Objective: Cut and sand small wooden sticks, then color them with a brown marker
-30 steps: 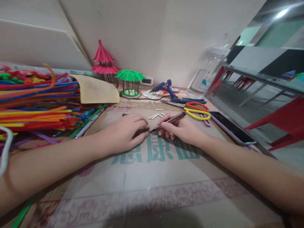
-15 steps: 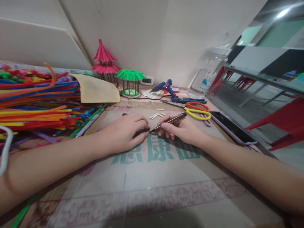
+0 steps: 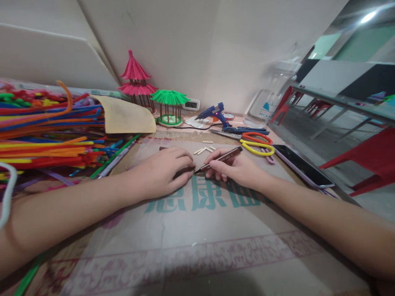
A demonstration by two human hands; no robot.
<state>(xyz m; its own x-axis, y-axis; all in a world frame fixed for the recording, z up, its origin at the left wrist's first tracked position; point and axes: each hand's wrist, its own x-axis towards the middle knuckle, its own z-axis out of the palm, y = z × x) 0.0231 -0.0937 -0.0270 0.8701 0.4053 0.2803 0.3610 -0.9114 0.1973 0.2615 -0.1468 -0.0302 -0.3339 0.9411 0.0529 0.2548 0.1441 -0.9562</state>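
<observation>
My right hand (image 3: 230,166) grips a brown marker pen (image 3: 226,157), its tip pointing left and down toward my left fingertips. My left hand (image 3: 169,170) rests on the board with thumb and fingers pinched together. Something tiny and brownish shows at those fingertips, against the marker's tip; I cannot make out what it is. A brown end, perhaps the marker's cap (image 3: 162,148), pokes out behind my left hand. Just beyond both hands lie several short pale sticks (image 3: 202,151). Beneath the hands is a covered board (image 3: 173,230) printed with green characters.
Pipe cleaners (image 3: 49,123) in many colours pile up on the left. Two small pavilion models, pink (image 3: 135,74) and green (image 3: 170,98), stand at the back. A blue glue gun (image 3: 212,112), scissors (image 3: 256,147), a phone (image 3: 302,165) and a clear plastic jug (image 3: 262,102) line the back right.
Hardly anything differs. The marker's tip has shifted very slightly at my left fingertips, while both hands stay in place.
</observation>
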